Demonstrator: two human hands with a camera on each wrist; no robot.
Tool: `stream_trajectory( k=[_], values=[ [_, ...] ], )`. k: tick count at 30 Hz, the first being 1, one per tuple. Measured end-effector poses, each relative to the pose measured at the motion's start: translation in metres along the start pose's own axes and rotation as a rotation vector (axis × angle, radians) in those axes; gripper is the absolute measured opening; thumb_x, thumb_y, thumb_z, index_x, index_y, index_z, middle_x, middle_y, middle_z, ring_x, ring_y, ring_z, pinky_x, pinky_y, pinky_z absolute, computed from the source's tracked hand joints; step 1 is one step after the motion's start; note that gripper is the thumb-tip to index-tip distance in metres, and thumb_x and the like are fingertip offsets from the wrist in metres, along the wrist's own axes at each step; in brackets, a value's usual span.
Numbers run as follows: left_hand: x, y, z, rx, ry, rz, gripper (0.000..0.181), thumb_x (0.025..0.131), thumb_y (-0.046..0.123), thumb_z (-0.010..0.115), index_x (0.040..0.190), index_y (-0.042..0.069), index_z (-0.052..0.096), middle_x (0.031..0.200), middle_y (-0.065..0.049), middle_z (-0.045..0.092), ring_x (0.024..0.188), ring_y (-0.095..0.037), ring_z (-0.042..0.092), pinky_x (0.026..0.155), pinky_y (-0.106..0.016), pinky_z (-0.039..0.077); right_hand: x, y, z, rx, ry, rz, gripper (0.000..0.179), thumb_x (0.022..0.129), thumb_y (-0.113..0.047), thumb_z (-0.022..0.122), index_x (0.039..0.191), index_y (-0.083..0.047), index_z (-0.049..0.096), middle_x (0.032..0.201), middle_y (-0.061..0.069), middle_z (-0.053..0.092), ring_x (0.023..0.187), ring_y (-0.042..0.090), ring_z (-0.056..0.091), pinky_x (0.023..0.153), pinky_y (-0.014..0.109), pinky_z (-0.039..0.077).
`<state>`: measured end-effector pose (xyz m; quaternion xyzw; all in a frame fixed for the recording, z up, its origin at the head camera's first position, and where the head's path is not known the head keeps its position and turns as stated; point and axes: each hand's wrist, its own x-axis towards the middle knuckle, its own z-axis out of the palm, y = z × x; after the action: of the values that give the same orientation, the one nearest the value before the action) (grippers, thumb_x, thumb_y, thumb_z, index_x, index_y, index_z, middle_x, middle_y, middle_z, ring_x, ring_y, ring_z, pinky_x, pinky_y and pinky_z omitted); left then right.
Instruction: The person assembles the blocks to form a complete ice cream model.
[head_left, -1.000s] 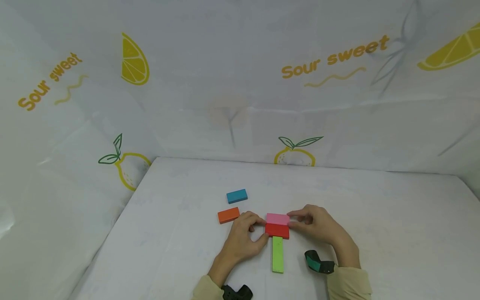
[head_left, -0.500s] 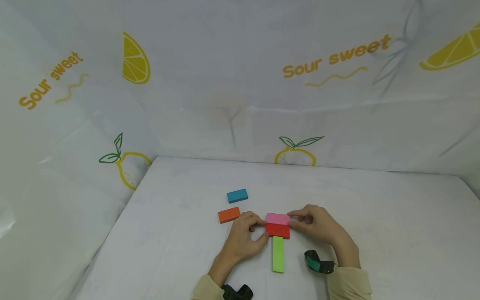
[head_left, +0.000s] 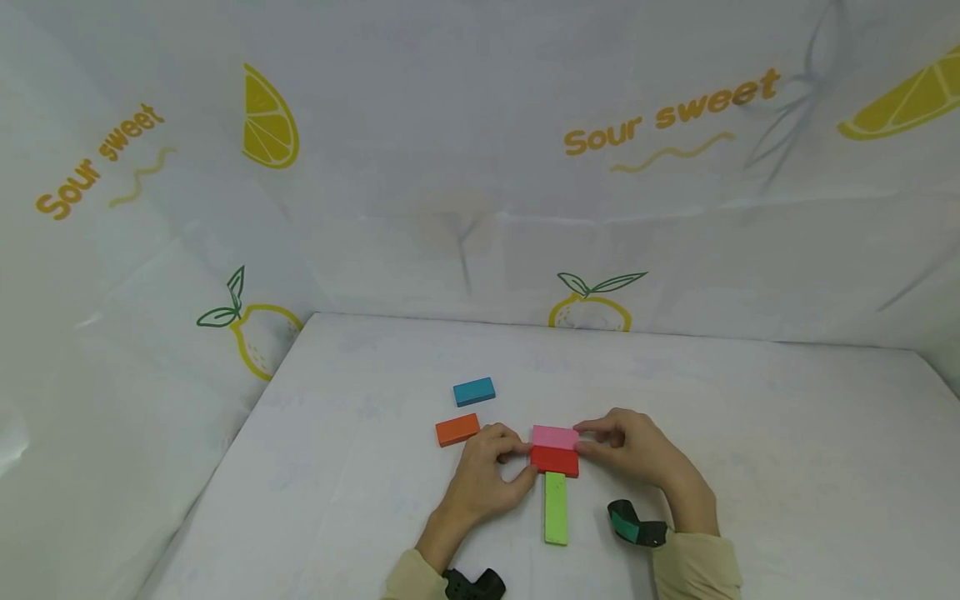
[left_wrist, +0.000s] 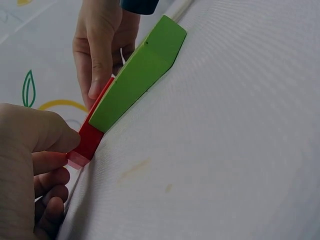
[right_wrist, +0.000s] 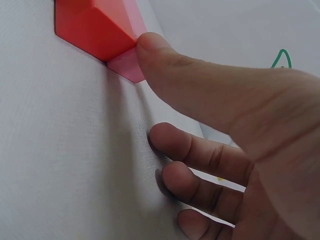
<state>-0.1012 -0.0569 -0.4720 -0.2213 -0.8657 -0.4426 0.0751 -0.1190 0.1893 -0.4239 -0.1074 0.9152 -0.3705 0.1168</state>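
A pink block (head_left: 555, 437) and a red block (head_left: 554, 461) lie side by side, long faces touching, in the head view. From the middle of the red block's near side, a light green block (head_left: 556, 508) extends toward the person like a stem. My left hand (head_left: 483, 479) pinches the left end of the red block between thumb and forefinger. At the opposite end, my right hand (head_left: 633, 450) holds the pink block with its thumb (right_wrist: 155, 45) and forefinger. The forefinger is hidden behind the thumb in the right wrist view, where the other fingers curl loosely.
An orange block (head_left: 457, 430) lies just beyond my left hand's knuckles, with a blue block (head_left: 474, 392) farther back. White cloth covers the table (head_left: 787, 442). A white sheet (head_left: 420, 167) printed with lemons rises behind it. Black straps are on both wrists.
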Motion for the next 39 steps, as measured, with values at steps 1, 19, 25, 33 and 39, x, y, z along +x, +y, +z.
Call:
stream_trajectory(
  k=[1,19,25,33,39],
  values=[
    [-0.0001,-0.0001,0.0001,-0.002,0.001,0.0,0.017,0.084,0.015,0.077,0.1,0.009,0.081,0.091,0.0,0.07,0.081,-0.006,0.056,0.075,-0.017,0.05,0.0,0.0001,0.0001,-0.002,-0.001,-0.001,0.036,0.088,-0.026,0.079,0.12,-0.01,0.076,0.091,0.002,0.062,0.078,0.016,0.047,0.061,0.023,0.037],
    [0.0007,-0.0009,0.0004,-0.013,0.021,0.011,0.018,0.083,0.015,0.078,0.1,0.009,0.082,0.091,0.001,0.07,0.082,-0.006,0.058,0.075,-0.018,0.051,0.0003,-0.0008,-0.0004,0.007,-0.005,0.01,0.036,0.088,-0.026,0.079,0.12,-0.01,0.076,0.093,0.003,0.063,0.078,0.016,0.048,0.062,0.023,0.039],
    [0.0003,-0.001,0.0007,-0.014,0.024,0.021,0.018,0.083,0.013,0.078,0.1,0.008,0.082,0.09,0.001,0.07,0.08,-0.006,0.057,0.074,-0.017,0.051,-0.0001,0.0007,0.0006,0.01,0.003,0.001,0.036,0.088,-0.028,0.079,0.119,-0.01,0.077,0.092,0.002,0.063,0.079,0.015,0.048,0.063,0.022,0.04],
    [0.0001,-0.0011,0.0005,-0.014,0.017,0.019,0.018,0.084,0.014,0.078,0.101,0.008,0.082,0.091,0.0,0.07,0.081,-0.006,0.057,0.075,-0.017,0.052,0.0,0.0,0.0013,-0.003,-0.001,0.033,0.036,0.088,-0.028,0.079,0.12,-0.012,0.077,0.092,0.003,0.063,0.081,0.017,0.049,0.064,0.023,0.041],
    [-0.0002,-0.0012,0.0004,-0.009,0.016,0.019,0.019,0.084,0.015,0.078,0.101,0.008,0.082,0.09,0.0,0.07,0.081,-0.005,0.057,0.075,-0.017,0.052,0.0001,-0.0005,0.0022,-0.003,0.004,0.043,0.036,0.088,-0.028,0.079,0.119,-0.012,0.077,0.092,0.002,0.063,0.081,0.017,0.049,0.064,0.023,0.041]
  ],
)
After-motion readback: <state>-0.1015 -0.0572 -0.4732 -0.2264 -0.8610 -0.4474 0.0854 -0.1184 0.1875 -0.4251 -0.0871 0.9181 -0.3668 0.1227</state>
